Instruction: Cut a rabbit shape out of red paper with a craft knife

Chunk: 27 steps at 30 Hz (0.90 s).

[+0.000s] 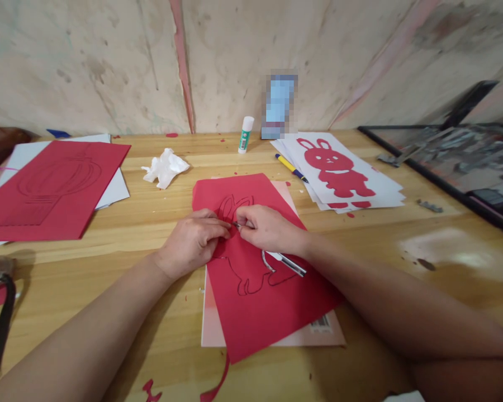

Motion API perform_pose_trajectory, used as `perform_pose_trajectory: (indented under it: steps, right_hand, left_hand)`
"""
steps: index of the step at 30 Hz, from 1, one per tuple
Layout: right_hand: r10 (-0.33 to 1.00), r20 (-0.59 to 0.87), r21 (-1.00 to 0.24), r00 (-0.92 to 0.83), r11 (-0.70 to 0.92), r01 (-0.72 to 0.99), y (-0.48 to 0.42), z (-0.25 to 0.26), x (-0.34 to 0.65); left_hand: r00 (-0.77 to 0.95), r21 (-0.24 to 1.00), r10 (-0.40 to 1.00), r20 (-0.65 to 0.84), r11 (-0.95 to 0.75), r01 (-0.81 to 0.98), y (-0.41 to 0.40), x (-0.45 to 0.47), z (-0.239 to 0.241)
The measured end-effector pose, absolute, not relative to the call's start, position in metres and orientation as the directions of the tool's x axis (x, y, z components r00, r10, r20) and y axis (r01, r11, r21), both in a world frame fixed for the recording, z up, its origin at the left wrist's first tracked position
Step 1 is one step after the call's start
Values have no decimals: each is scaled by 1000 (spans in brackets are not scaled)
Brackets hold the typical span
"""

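A red paper sheet [260, 301] with a pencilled rabbit outline lies on a pink pad [318, 335] in front of me. My right hand [268, 228] is closed on a thin metal craft knife [291, 263], its tip at the rabbit's head. My left hand [193, 243] presses on the red sheet beside the blade, fingers curled and pinched together at the knife tip.
A finished red rabbit cutout [337, 170] lies on white sheets [385, 190] at right, a blue-yellow pen [291, 167] beside it. A glue stick [246, 134], crumpled tissue [165, 166], a red sheet with lantern outline [50, 190] and a dark frame [444, 178] surround the wooden table [151, 234].
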State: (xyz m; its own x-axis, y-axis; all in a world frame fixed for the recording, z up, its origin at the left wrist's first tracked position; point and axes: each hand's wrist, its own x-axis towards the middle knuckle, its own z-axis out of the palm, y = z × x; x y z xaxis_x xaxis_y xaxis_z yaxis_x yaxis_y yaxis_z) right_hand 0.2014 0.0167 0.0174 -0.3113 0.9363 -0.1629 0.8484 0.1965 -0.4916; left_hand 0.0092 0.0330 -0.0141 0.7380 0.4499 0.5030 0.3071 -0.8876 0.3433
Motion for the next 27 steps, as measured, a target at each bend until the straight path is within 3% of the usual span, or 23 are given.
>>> perform_pose_trajectory:
  steps: [9, 22, 27]
  right_hand:
    - [895, -144, -355, -422, 351, 866, 20, 26, 201]
    - [857, -171, -233, -486, 444, 865, 18, 34, 202]
    - [848, -159, -244, -505, 462, 853, 18, 33, 205]
  left_hand:
    - [735, 367, 464, 494, -878, 307, 32, 9, -15]
    - [737, 362, 457, 498, -882, 302, 32, 9, -14]
    - [740, 346, 446, 504, -889, 300, 32, 9, -15]
